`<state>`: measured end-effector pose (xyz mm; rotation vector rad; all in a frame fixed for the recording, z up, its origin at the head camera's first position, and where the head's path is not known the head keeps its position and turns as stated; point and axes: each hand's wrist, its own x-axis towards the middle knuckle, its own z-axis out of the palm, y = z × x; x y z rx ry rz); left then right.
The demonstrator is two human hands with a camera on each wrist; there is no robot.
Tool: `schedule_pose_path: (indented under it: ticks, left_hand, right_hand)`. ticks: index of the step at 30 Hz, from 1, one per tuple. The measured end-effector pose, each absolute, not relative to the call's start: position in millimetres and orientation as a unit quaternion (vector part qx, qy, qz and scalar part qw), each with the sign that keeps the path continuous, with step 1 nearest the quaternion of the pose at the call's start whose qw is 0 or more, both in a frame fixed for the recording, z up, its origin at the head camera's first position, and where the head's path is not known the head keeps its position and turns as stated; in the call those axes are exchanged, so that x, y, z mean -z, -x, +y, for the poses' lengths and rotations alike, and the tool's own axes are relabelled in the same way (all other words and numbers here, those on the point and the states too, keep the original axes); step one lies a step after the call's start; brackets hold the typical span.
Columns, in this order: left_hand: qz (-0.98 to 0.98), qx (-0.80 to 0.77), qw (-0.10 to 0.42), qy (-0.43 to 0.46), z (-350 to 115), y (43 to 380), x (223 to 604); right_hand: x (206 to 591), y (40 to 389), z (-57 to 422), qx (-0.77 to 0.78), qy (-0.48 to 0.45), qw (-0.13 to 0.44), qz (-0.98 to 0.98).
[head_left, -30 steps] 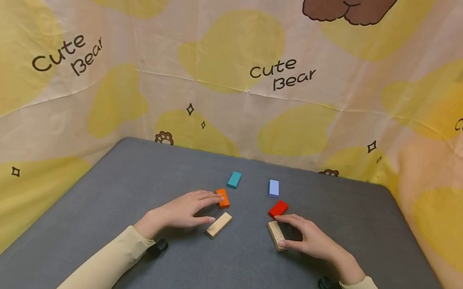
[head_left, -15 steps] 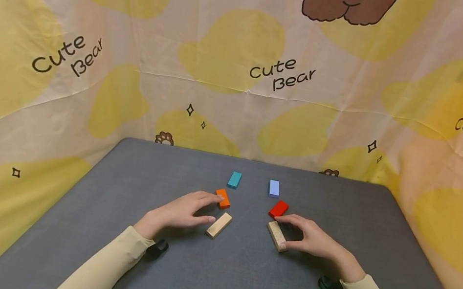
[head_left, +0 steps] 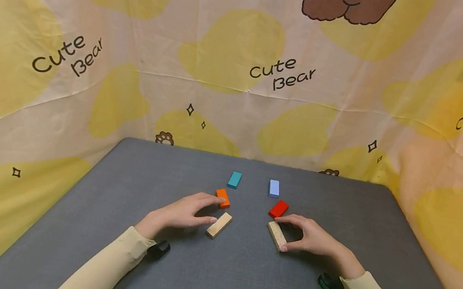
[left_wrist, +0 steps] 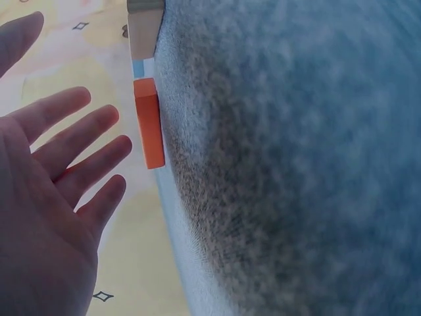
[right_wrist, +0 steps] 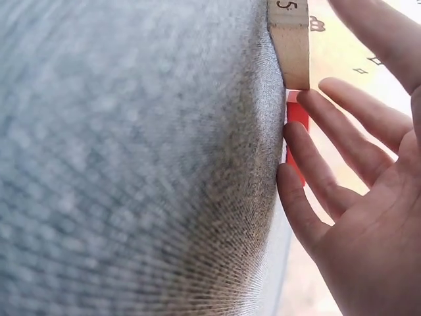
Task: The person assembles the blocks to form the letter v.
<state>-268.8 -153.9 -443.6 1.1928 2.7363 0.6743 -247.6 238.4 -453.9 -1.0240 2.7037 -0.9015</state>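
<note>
Left hand: the left hand (head_left: 184, 212) is spread, fingers apart in its wrist view, thumb toward the pale block; whether it touches anything, I cannot tell.
Right hand: the right hand (head_left: 318, 238) has parted fingers, with index finger and thumb near opposite ends of the numbered block; contact is unclear.
Pale block: the left wooden block (head_left: 218, 225) lies slanted just beside the left thumb.
Numbered block: the right wooden block (head_left: 276, 236), marked 5 on its end, lies slanted the other way.
Orange block: the orange block (head_left: 221, 193) lies at the left fingertips.
Red block: the red block (head_left: 278, 209) lies just beyond the numbered one.
Far pair: a teal block (head_left: 234, 180) on the left, a light blue block (head_left: 274, 188) on the right.
Surface: a grey table (head_left: 212, 280).
Backdrop: a "Cute Bear" cloth (head_left: 232, 46).
</note>
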Motion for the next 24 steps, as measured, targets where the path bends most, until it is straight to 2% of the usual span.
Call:
schedule_pose_path:
  ticks: [24]
  left_hand:
    - [0.887,-0.246,0.077,-0.384,-154.3,270.3,446.8]
  right_hand:
    - [457.5,253.9,239.8,0.293,0.333,0.083,0.893]
